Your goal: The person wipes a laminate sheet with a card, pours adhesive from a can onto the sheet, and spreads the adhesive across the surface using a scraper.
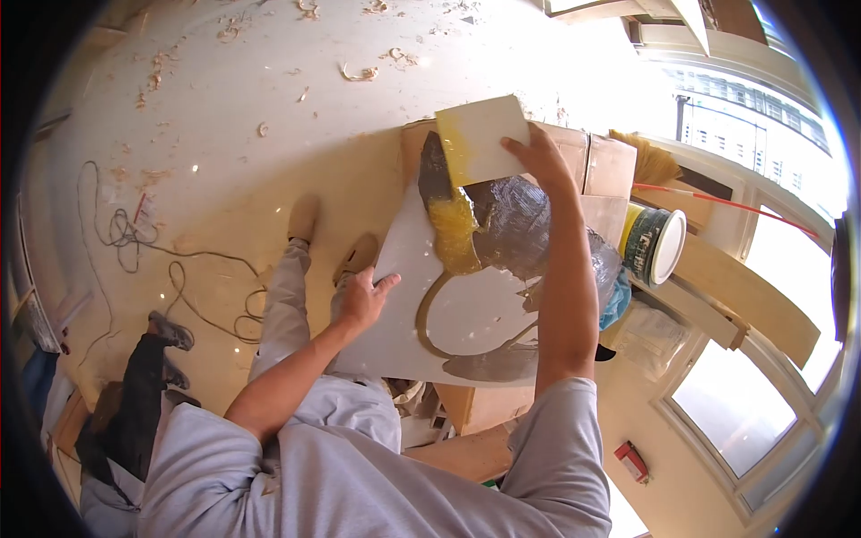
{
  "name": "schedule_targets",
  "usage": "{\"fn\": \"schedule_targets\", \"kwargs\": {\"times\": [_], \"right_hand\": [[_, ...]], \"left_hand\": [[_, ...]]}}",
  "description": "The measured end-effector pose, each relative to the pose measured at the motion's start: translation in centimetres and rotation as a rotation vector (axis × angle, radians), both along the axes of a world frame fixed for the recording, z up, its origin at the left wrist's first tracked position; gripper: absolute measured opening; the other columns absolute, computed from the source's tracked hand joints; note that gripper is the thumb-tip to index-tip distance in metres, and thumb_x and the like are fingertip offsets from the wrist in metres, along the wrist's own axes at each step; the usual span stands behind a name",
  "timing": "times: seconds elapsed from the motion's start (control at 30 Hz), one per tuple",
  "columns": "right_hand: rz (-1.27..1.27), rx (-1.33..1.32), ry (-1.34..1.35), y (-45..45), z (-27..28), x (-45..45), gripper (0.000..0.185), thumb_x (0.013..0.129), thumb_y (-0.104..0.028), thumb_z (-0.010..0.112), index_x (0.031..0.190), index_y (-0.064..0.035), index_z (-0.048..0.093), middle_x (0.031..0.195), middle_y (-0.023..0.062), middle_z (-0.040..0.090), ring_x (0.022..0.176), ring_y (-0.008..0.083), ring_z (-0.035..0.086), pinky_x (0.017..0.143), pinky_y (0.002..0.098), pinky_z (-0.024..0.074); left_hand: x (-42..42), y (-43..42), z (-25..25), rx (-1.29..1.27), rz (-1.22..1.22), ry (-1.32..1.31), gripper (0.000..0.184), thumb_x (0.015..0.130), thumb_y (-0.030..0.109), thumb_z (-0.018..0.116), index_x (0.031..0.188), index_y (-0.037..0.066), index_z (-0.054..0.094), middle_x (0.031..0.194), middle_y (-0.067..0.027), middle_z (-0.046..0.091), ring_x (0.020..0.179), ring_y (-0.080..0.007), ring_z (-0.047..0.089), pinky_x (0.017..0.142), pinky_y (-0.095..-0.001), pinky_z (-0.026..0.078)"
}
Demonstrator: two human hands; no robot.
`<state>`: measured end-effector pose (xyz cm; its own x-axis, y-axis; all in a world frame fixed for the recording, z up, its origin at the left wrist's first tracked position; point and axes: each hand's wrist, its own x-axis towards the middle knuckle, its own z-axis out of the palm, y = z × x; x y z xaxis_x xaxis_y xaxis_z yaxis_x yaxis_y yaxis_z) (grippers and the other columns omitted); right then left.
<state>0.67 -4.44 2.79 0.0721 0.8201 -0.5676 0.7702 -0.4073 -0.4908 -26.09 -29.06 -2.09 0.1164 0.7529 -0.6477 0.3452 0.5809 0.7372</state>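
Note:
My right hand (542, 160) grips the right edge of a pale, square, flat spreader (489, 139), held tilted over the far end of a white board (399, 332). Yellow paste is smeared along the spreader's left side. Below it, a thick yellow patch of paste (453, 233) lies against a broad mass of grey-brown paste (516, 229). A curved streak and a flatter smear of the same grey-brown paste run nearer to me. At the board's left edge is my left hand (363, 300), its thumb over the top and its other fingers partly hidden, apparently holding that edge.
Cardboard boxes (610, 166) support the board. A tub with a white lid (665, 247) stands to the right, by blue plastic (617, 300) and a broom head (646, 157). A cable (211, 254) and wood shavings (360, 73) litter the floor. Another person's legs (134, 394) show at lower left.

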Motion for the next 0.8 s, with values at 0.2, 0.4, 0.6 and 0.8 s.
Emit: {"fn": "schedule_targets", "kwargs": {"times": [0.2,0.4,0.6,0.8], "right_hand": [[-0.114,0.038,0.228,0.6,1.0,2.4,0.041,0.083,-0.016,0.065,0.118,0.0038,0.054,0.105,0.0169,0.065,0.093,0.025,0.063,0.084,0.0355,0.0501],[0.1,0.11,-0.045,-1.1,2.7,-0.3,0.05,0.085,-0.022,0.065,0.125,0.0035,0.05,0.113,0.02,0.062,0.103,0.0282,0.06,0.09,0.0371,0.0461],[0.006,0.328,-0.049,-8.7,9.4,5.9,0.037,0.086,-0.016,0.061,0.118,0.0008,0.054,0.102,0.0152,0.065,0.093,0.0228,0.061,0.084,0.0329,0.0466],[-0.261,0.33,-0.332,-15.4,6.0,13.6,0.041,0.083,-0.019,0.063,0.118,0.0003,0.055,0.105,0.0188,0.064,0.097,0.0283,0.061,0.086,0.0354,0.0458]], "left_hand": [[0.0,-1.0,-1.6,0.096,-0.079,0.087,0.053,0.083,0.044,0.065,0.071,-0.006,0.051,0.063,-0.0253,0.056,0.059,-0.0399,0.055,0.058,-0.0458,0.043],[0.1,-0.7,-1.8,0.15,-0.054,0.042,0.052,0.083,0.042,0.066,0.072,-0.007,0.053,0.067,-0.0253,0.057,0.062,-0.0388,0.057,0.06,-0.0452,0.044],[0.9,2.4,-2.8,0.194,-0.026,-0.212,0.05,0.081,0.039,0.069,0.093,-0.009,0.056,0.078,-0.0222,0.062,0.07,-0.035,0.061,0.069,-0.0403,0.049],[0.7,6.0,-3.2,-0.385,-0.162,-0.818,0.057,0.084,0.033,0.069,0.122,-0.005,0.05,0.114,-0.0103,0.06,0.099,-0.0198,0.058,0.087,-0.0334,0.046]]}}
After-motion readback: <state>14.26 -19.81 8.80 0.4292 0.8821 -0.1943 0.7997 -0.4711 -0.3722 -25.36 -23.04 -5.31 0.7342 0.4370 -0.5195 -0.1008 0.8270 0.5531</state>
